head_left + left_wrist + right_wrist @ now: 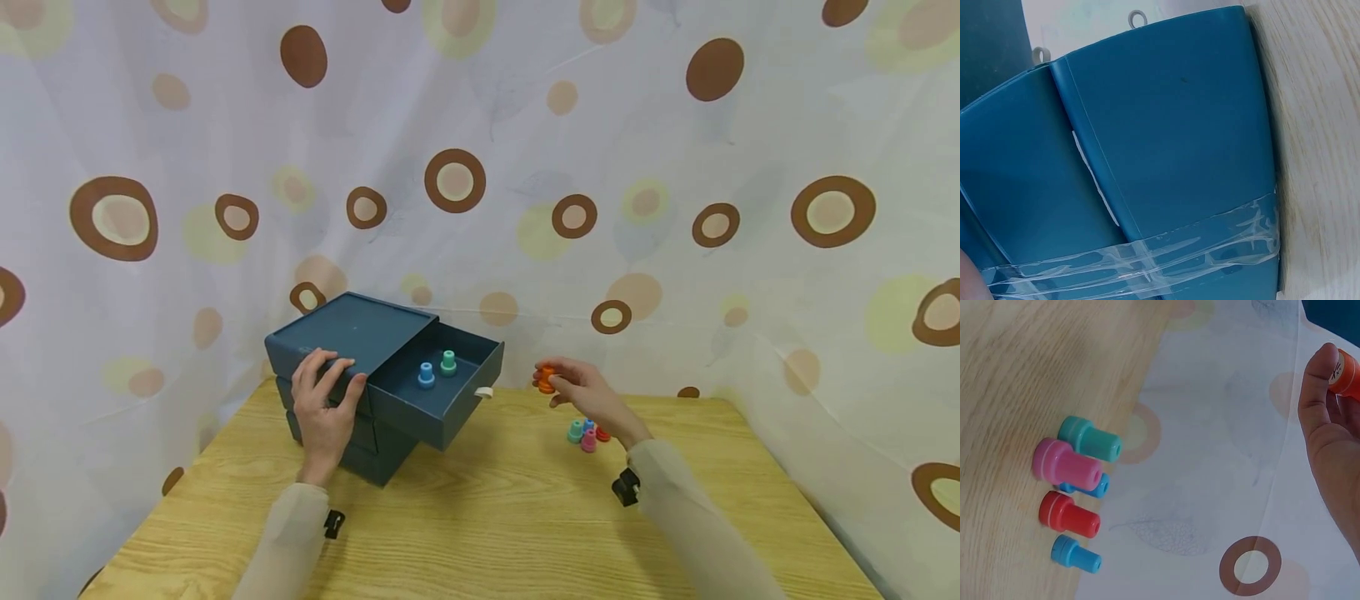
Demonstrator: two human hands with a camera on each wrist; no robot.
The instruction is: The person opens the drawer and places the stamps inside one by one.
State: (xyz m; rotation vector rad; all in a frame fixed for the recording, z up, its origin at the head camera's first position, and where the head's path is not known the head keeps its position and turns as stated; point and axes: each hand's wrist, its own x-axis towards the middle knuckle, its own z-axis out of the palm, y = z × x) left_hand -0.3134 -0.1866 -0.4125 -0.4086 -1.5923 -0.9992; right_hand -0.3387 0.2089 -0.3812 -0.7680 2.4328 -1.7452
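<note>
My right hand (588, 392) pinches an orange toy stamp (547, 380) in the air, right of the pulled-out top drawer (408, 410). In the right wrist view the orange stamp (1350, 374) shows a printed end face. A blue stamp (426, 377) and a green stamp (447, 364) stand upright inside that drawer. My left hand (324, 410) rests on the top front edge of the dark blue drawer unit (352, 329), fingers spread over it. The left wrist view shows the unit's side (1166, 125) close up, with only a sliver of the hand.
On the wooden table (495, 517) stands a cluster of several stamps, among them a pink one (1066, 464), a red one (1069, 514) and a teal one (1089, 438). Clear tape (1210, 244) wraps the unit's side. A patterned curtain (510, 125) hangs behind the table.
</note>
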